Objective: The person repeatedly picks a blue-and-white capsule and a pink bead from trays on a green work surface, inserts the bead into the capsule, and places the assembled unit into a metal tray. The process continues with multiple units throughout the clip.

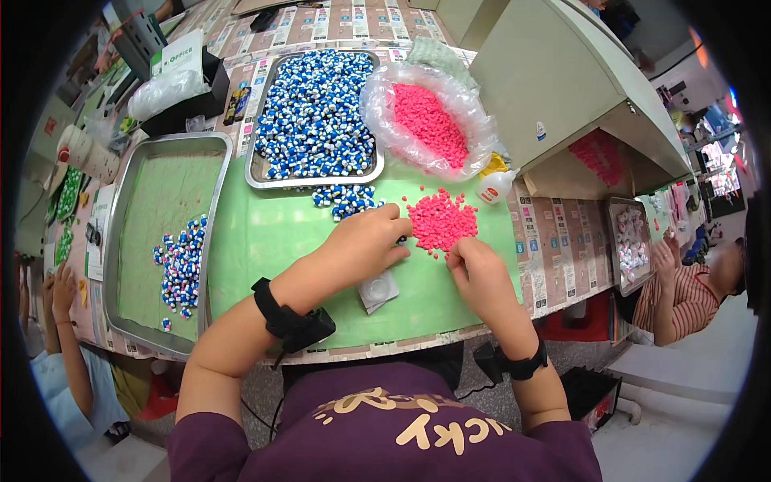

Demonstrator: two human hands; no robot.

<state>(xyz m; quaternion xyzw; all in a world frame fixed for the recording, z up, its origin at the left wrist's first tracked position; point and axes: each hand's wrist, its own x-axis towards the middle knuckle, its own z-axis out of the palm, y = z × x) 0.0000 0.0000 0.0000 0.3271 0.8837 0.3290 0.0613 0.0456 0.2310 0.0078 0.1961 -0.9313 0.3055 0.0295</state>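
Note:
My left hand (pixel 365 245) is closed beside a small pile of blue-and-white pieces (pixel 341 199), with a small blue piece (pixel 401 239) between thumb and fingers. My right hand (pixel 484 275) pinches at the near right edge of a loose heap of pink pieces (pixel 440 221); whatever its fingertips hold is hidden. Both heaps lie on a green mat (pixel 265 265). Just below my left hand rests a small pale square with a round disc (pixel 378 289). In the left metal tray (pixel 218 173) lie blue-and-white pieces with some pink among them (pixel 183 269).
A metal tray (pixel 251 165) full of blue-and-white pieces stands behind my left hand. Next to it, a plastic bag (pixel 377 100) holds pink pieces. A white bottle (pixel 495 186) stands by a grey cabinet (pixel 562 88). Other people work at both sides.

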